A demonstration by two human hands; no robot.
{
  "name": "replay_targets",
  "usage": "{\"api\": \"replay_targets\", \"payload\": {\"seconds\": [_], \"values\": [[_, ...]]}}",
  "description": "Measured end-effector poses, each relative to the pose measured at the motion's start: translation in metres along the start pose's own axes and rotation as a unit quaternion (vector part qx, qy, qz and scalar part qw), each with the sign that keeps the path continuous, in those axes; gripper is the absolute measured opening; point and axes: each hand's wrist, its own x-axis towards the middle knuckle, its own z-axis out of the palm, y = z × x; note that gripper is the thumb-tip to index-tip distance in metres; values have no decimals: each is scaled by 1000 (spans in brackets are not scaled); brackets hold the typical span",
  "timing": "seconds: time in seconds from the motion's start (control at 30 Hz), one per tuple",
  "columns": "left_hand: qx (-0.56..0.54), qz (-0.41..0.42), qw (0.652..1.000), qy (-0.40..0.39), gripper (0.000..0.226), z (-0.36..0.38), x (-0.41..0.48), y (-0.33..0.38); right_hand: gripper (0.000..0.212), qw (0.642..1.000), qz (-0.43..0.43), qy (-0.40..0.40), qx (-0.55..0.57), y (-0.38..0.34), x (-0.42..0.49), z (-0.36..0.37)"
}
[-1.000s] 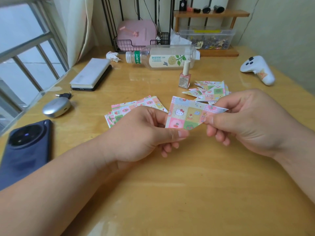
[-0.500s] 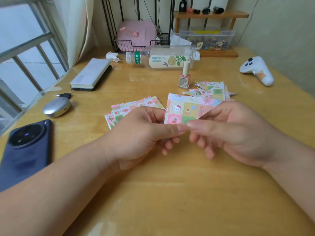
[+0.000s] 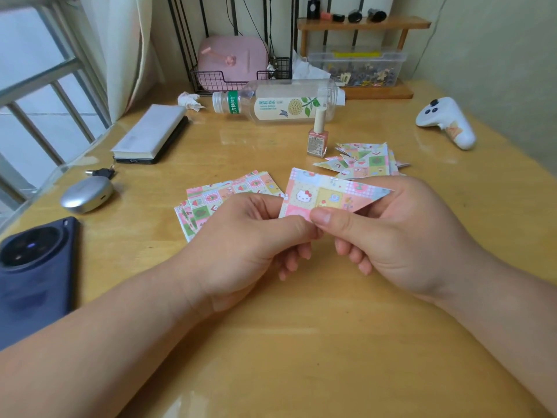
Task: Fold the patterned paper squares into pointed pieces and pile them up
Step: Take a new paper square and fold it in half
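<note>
Both hands, left hand [image 3: 250,236] and right hand [image 3: 401,236], pinch a partly folded patterned paper [image 3: 325,196] above the counter [image 3: 301,342]; creasing its point is under way, likely followed by placement on the folded pile [image 3: 366,161].

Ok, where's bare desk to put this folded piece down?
The desk is bare nearest you, below the left hand and right hand, also between the phone and the flat squares, and right of the folded pile, nearer than the white controller. Crowded at the back: bottle, nail polish, folded pile.
</note>
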Motion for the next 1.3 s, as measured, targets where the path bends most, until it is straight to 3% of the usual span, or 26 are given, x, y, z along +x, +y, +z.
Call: {"api": "replay_targets", "payload": {"seconds": [0.67,1.1,1.3], "values": [[28,0,999,36,12,-9,1,4,16,998,13,31,49,-10,4,-18],[3,0,1000,2,9,-14,0,7,18,998,3,16,62,-9,4,-24],[-1,3,999,34,11,-25,3,6,24,989,-12,86,119,-12,14,-46]]}}
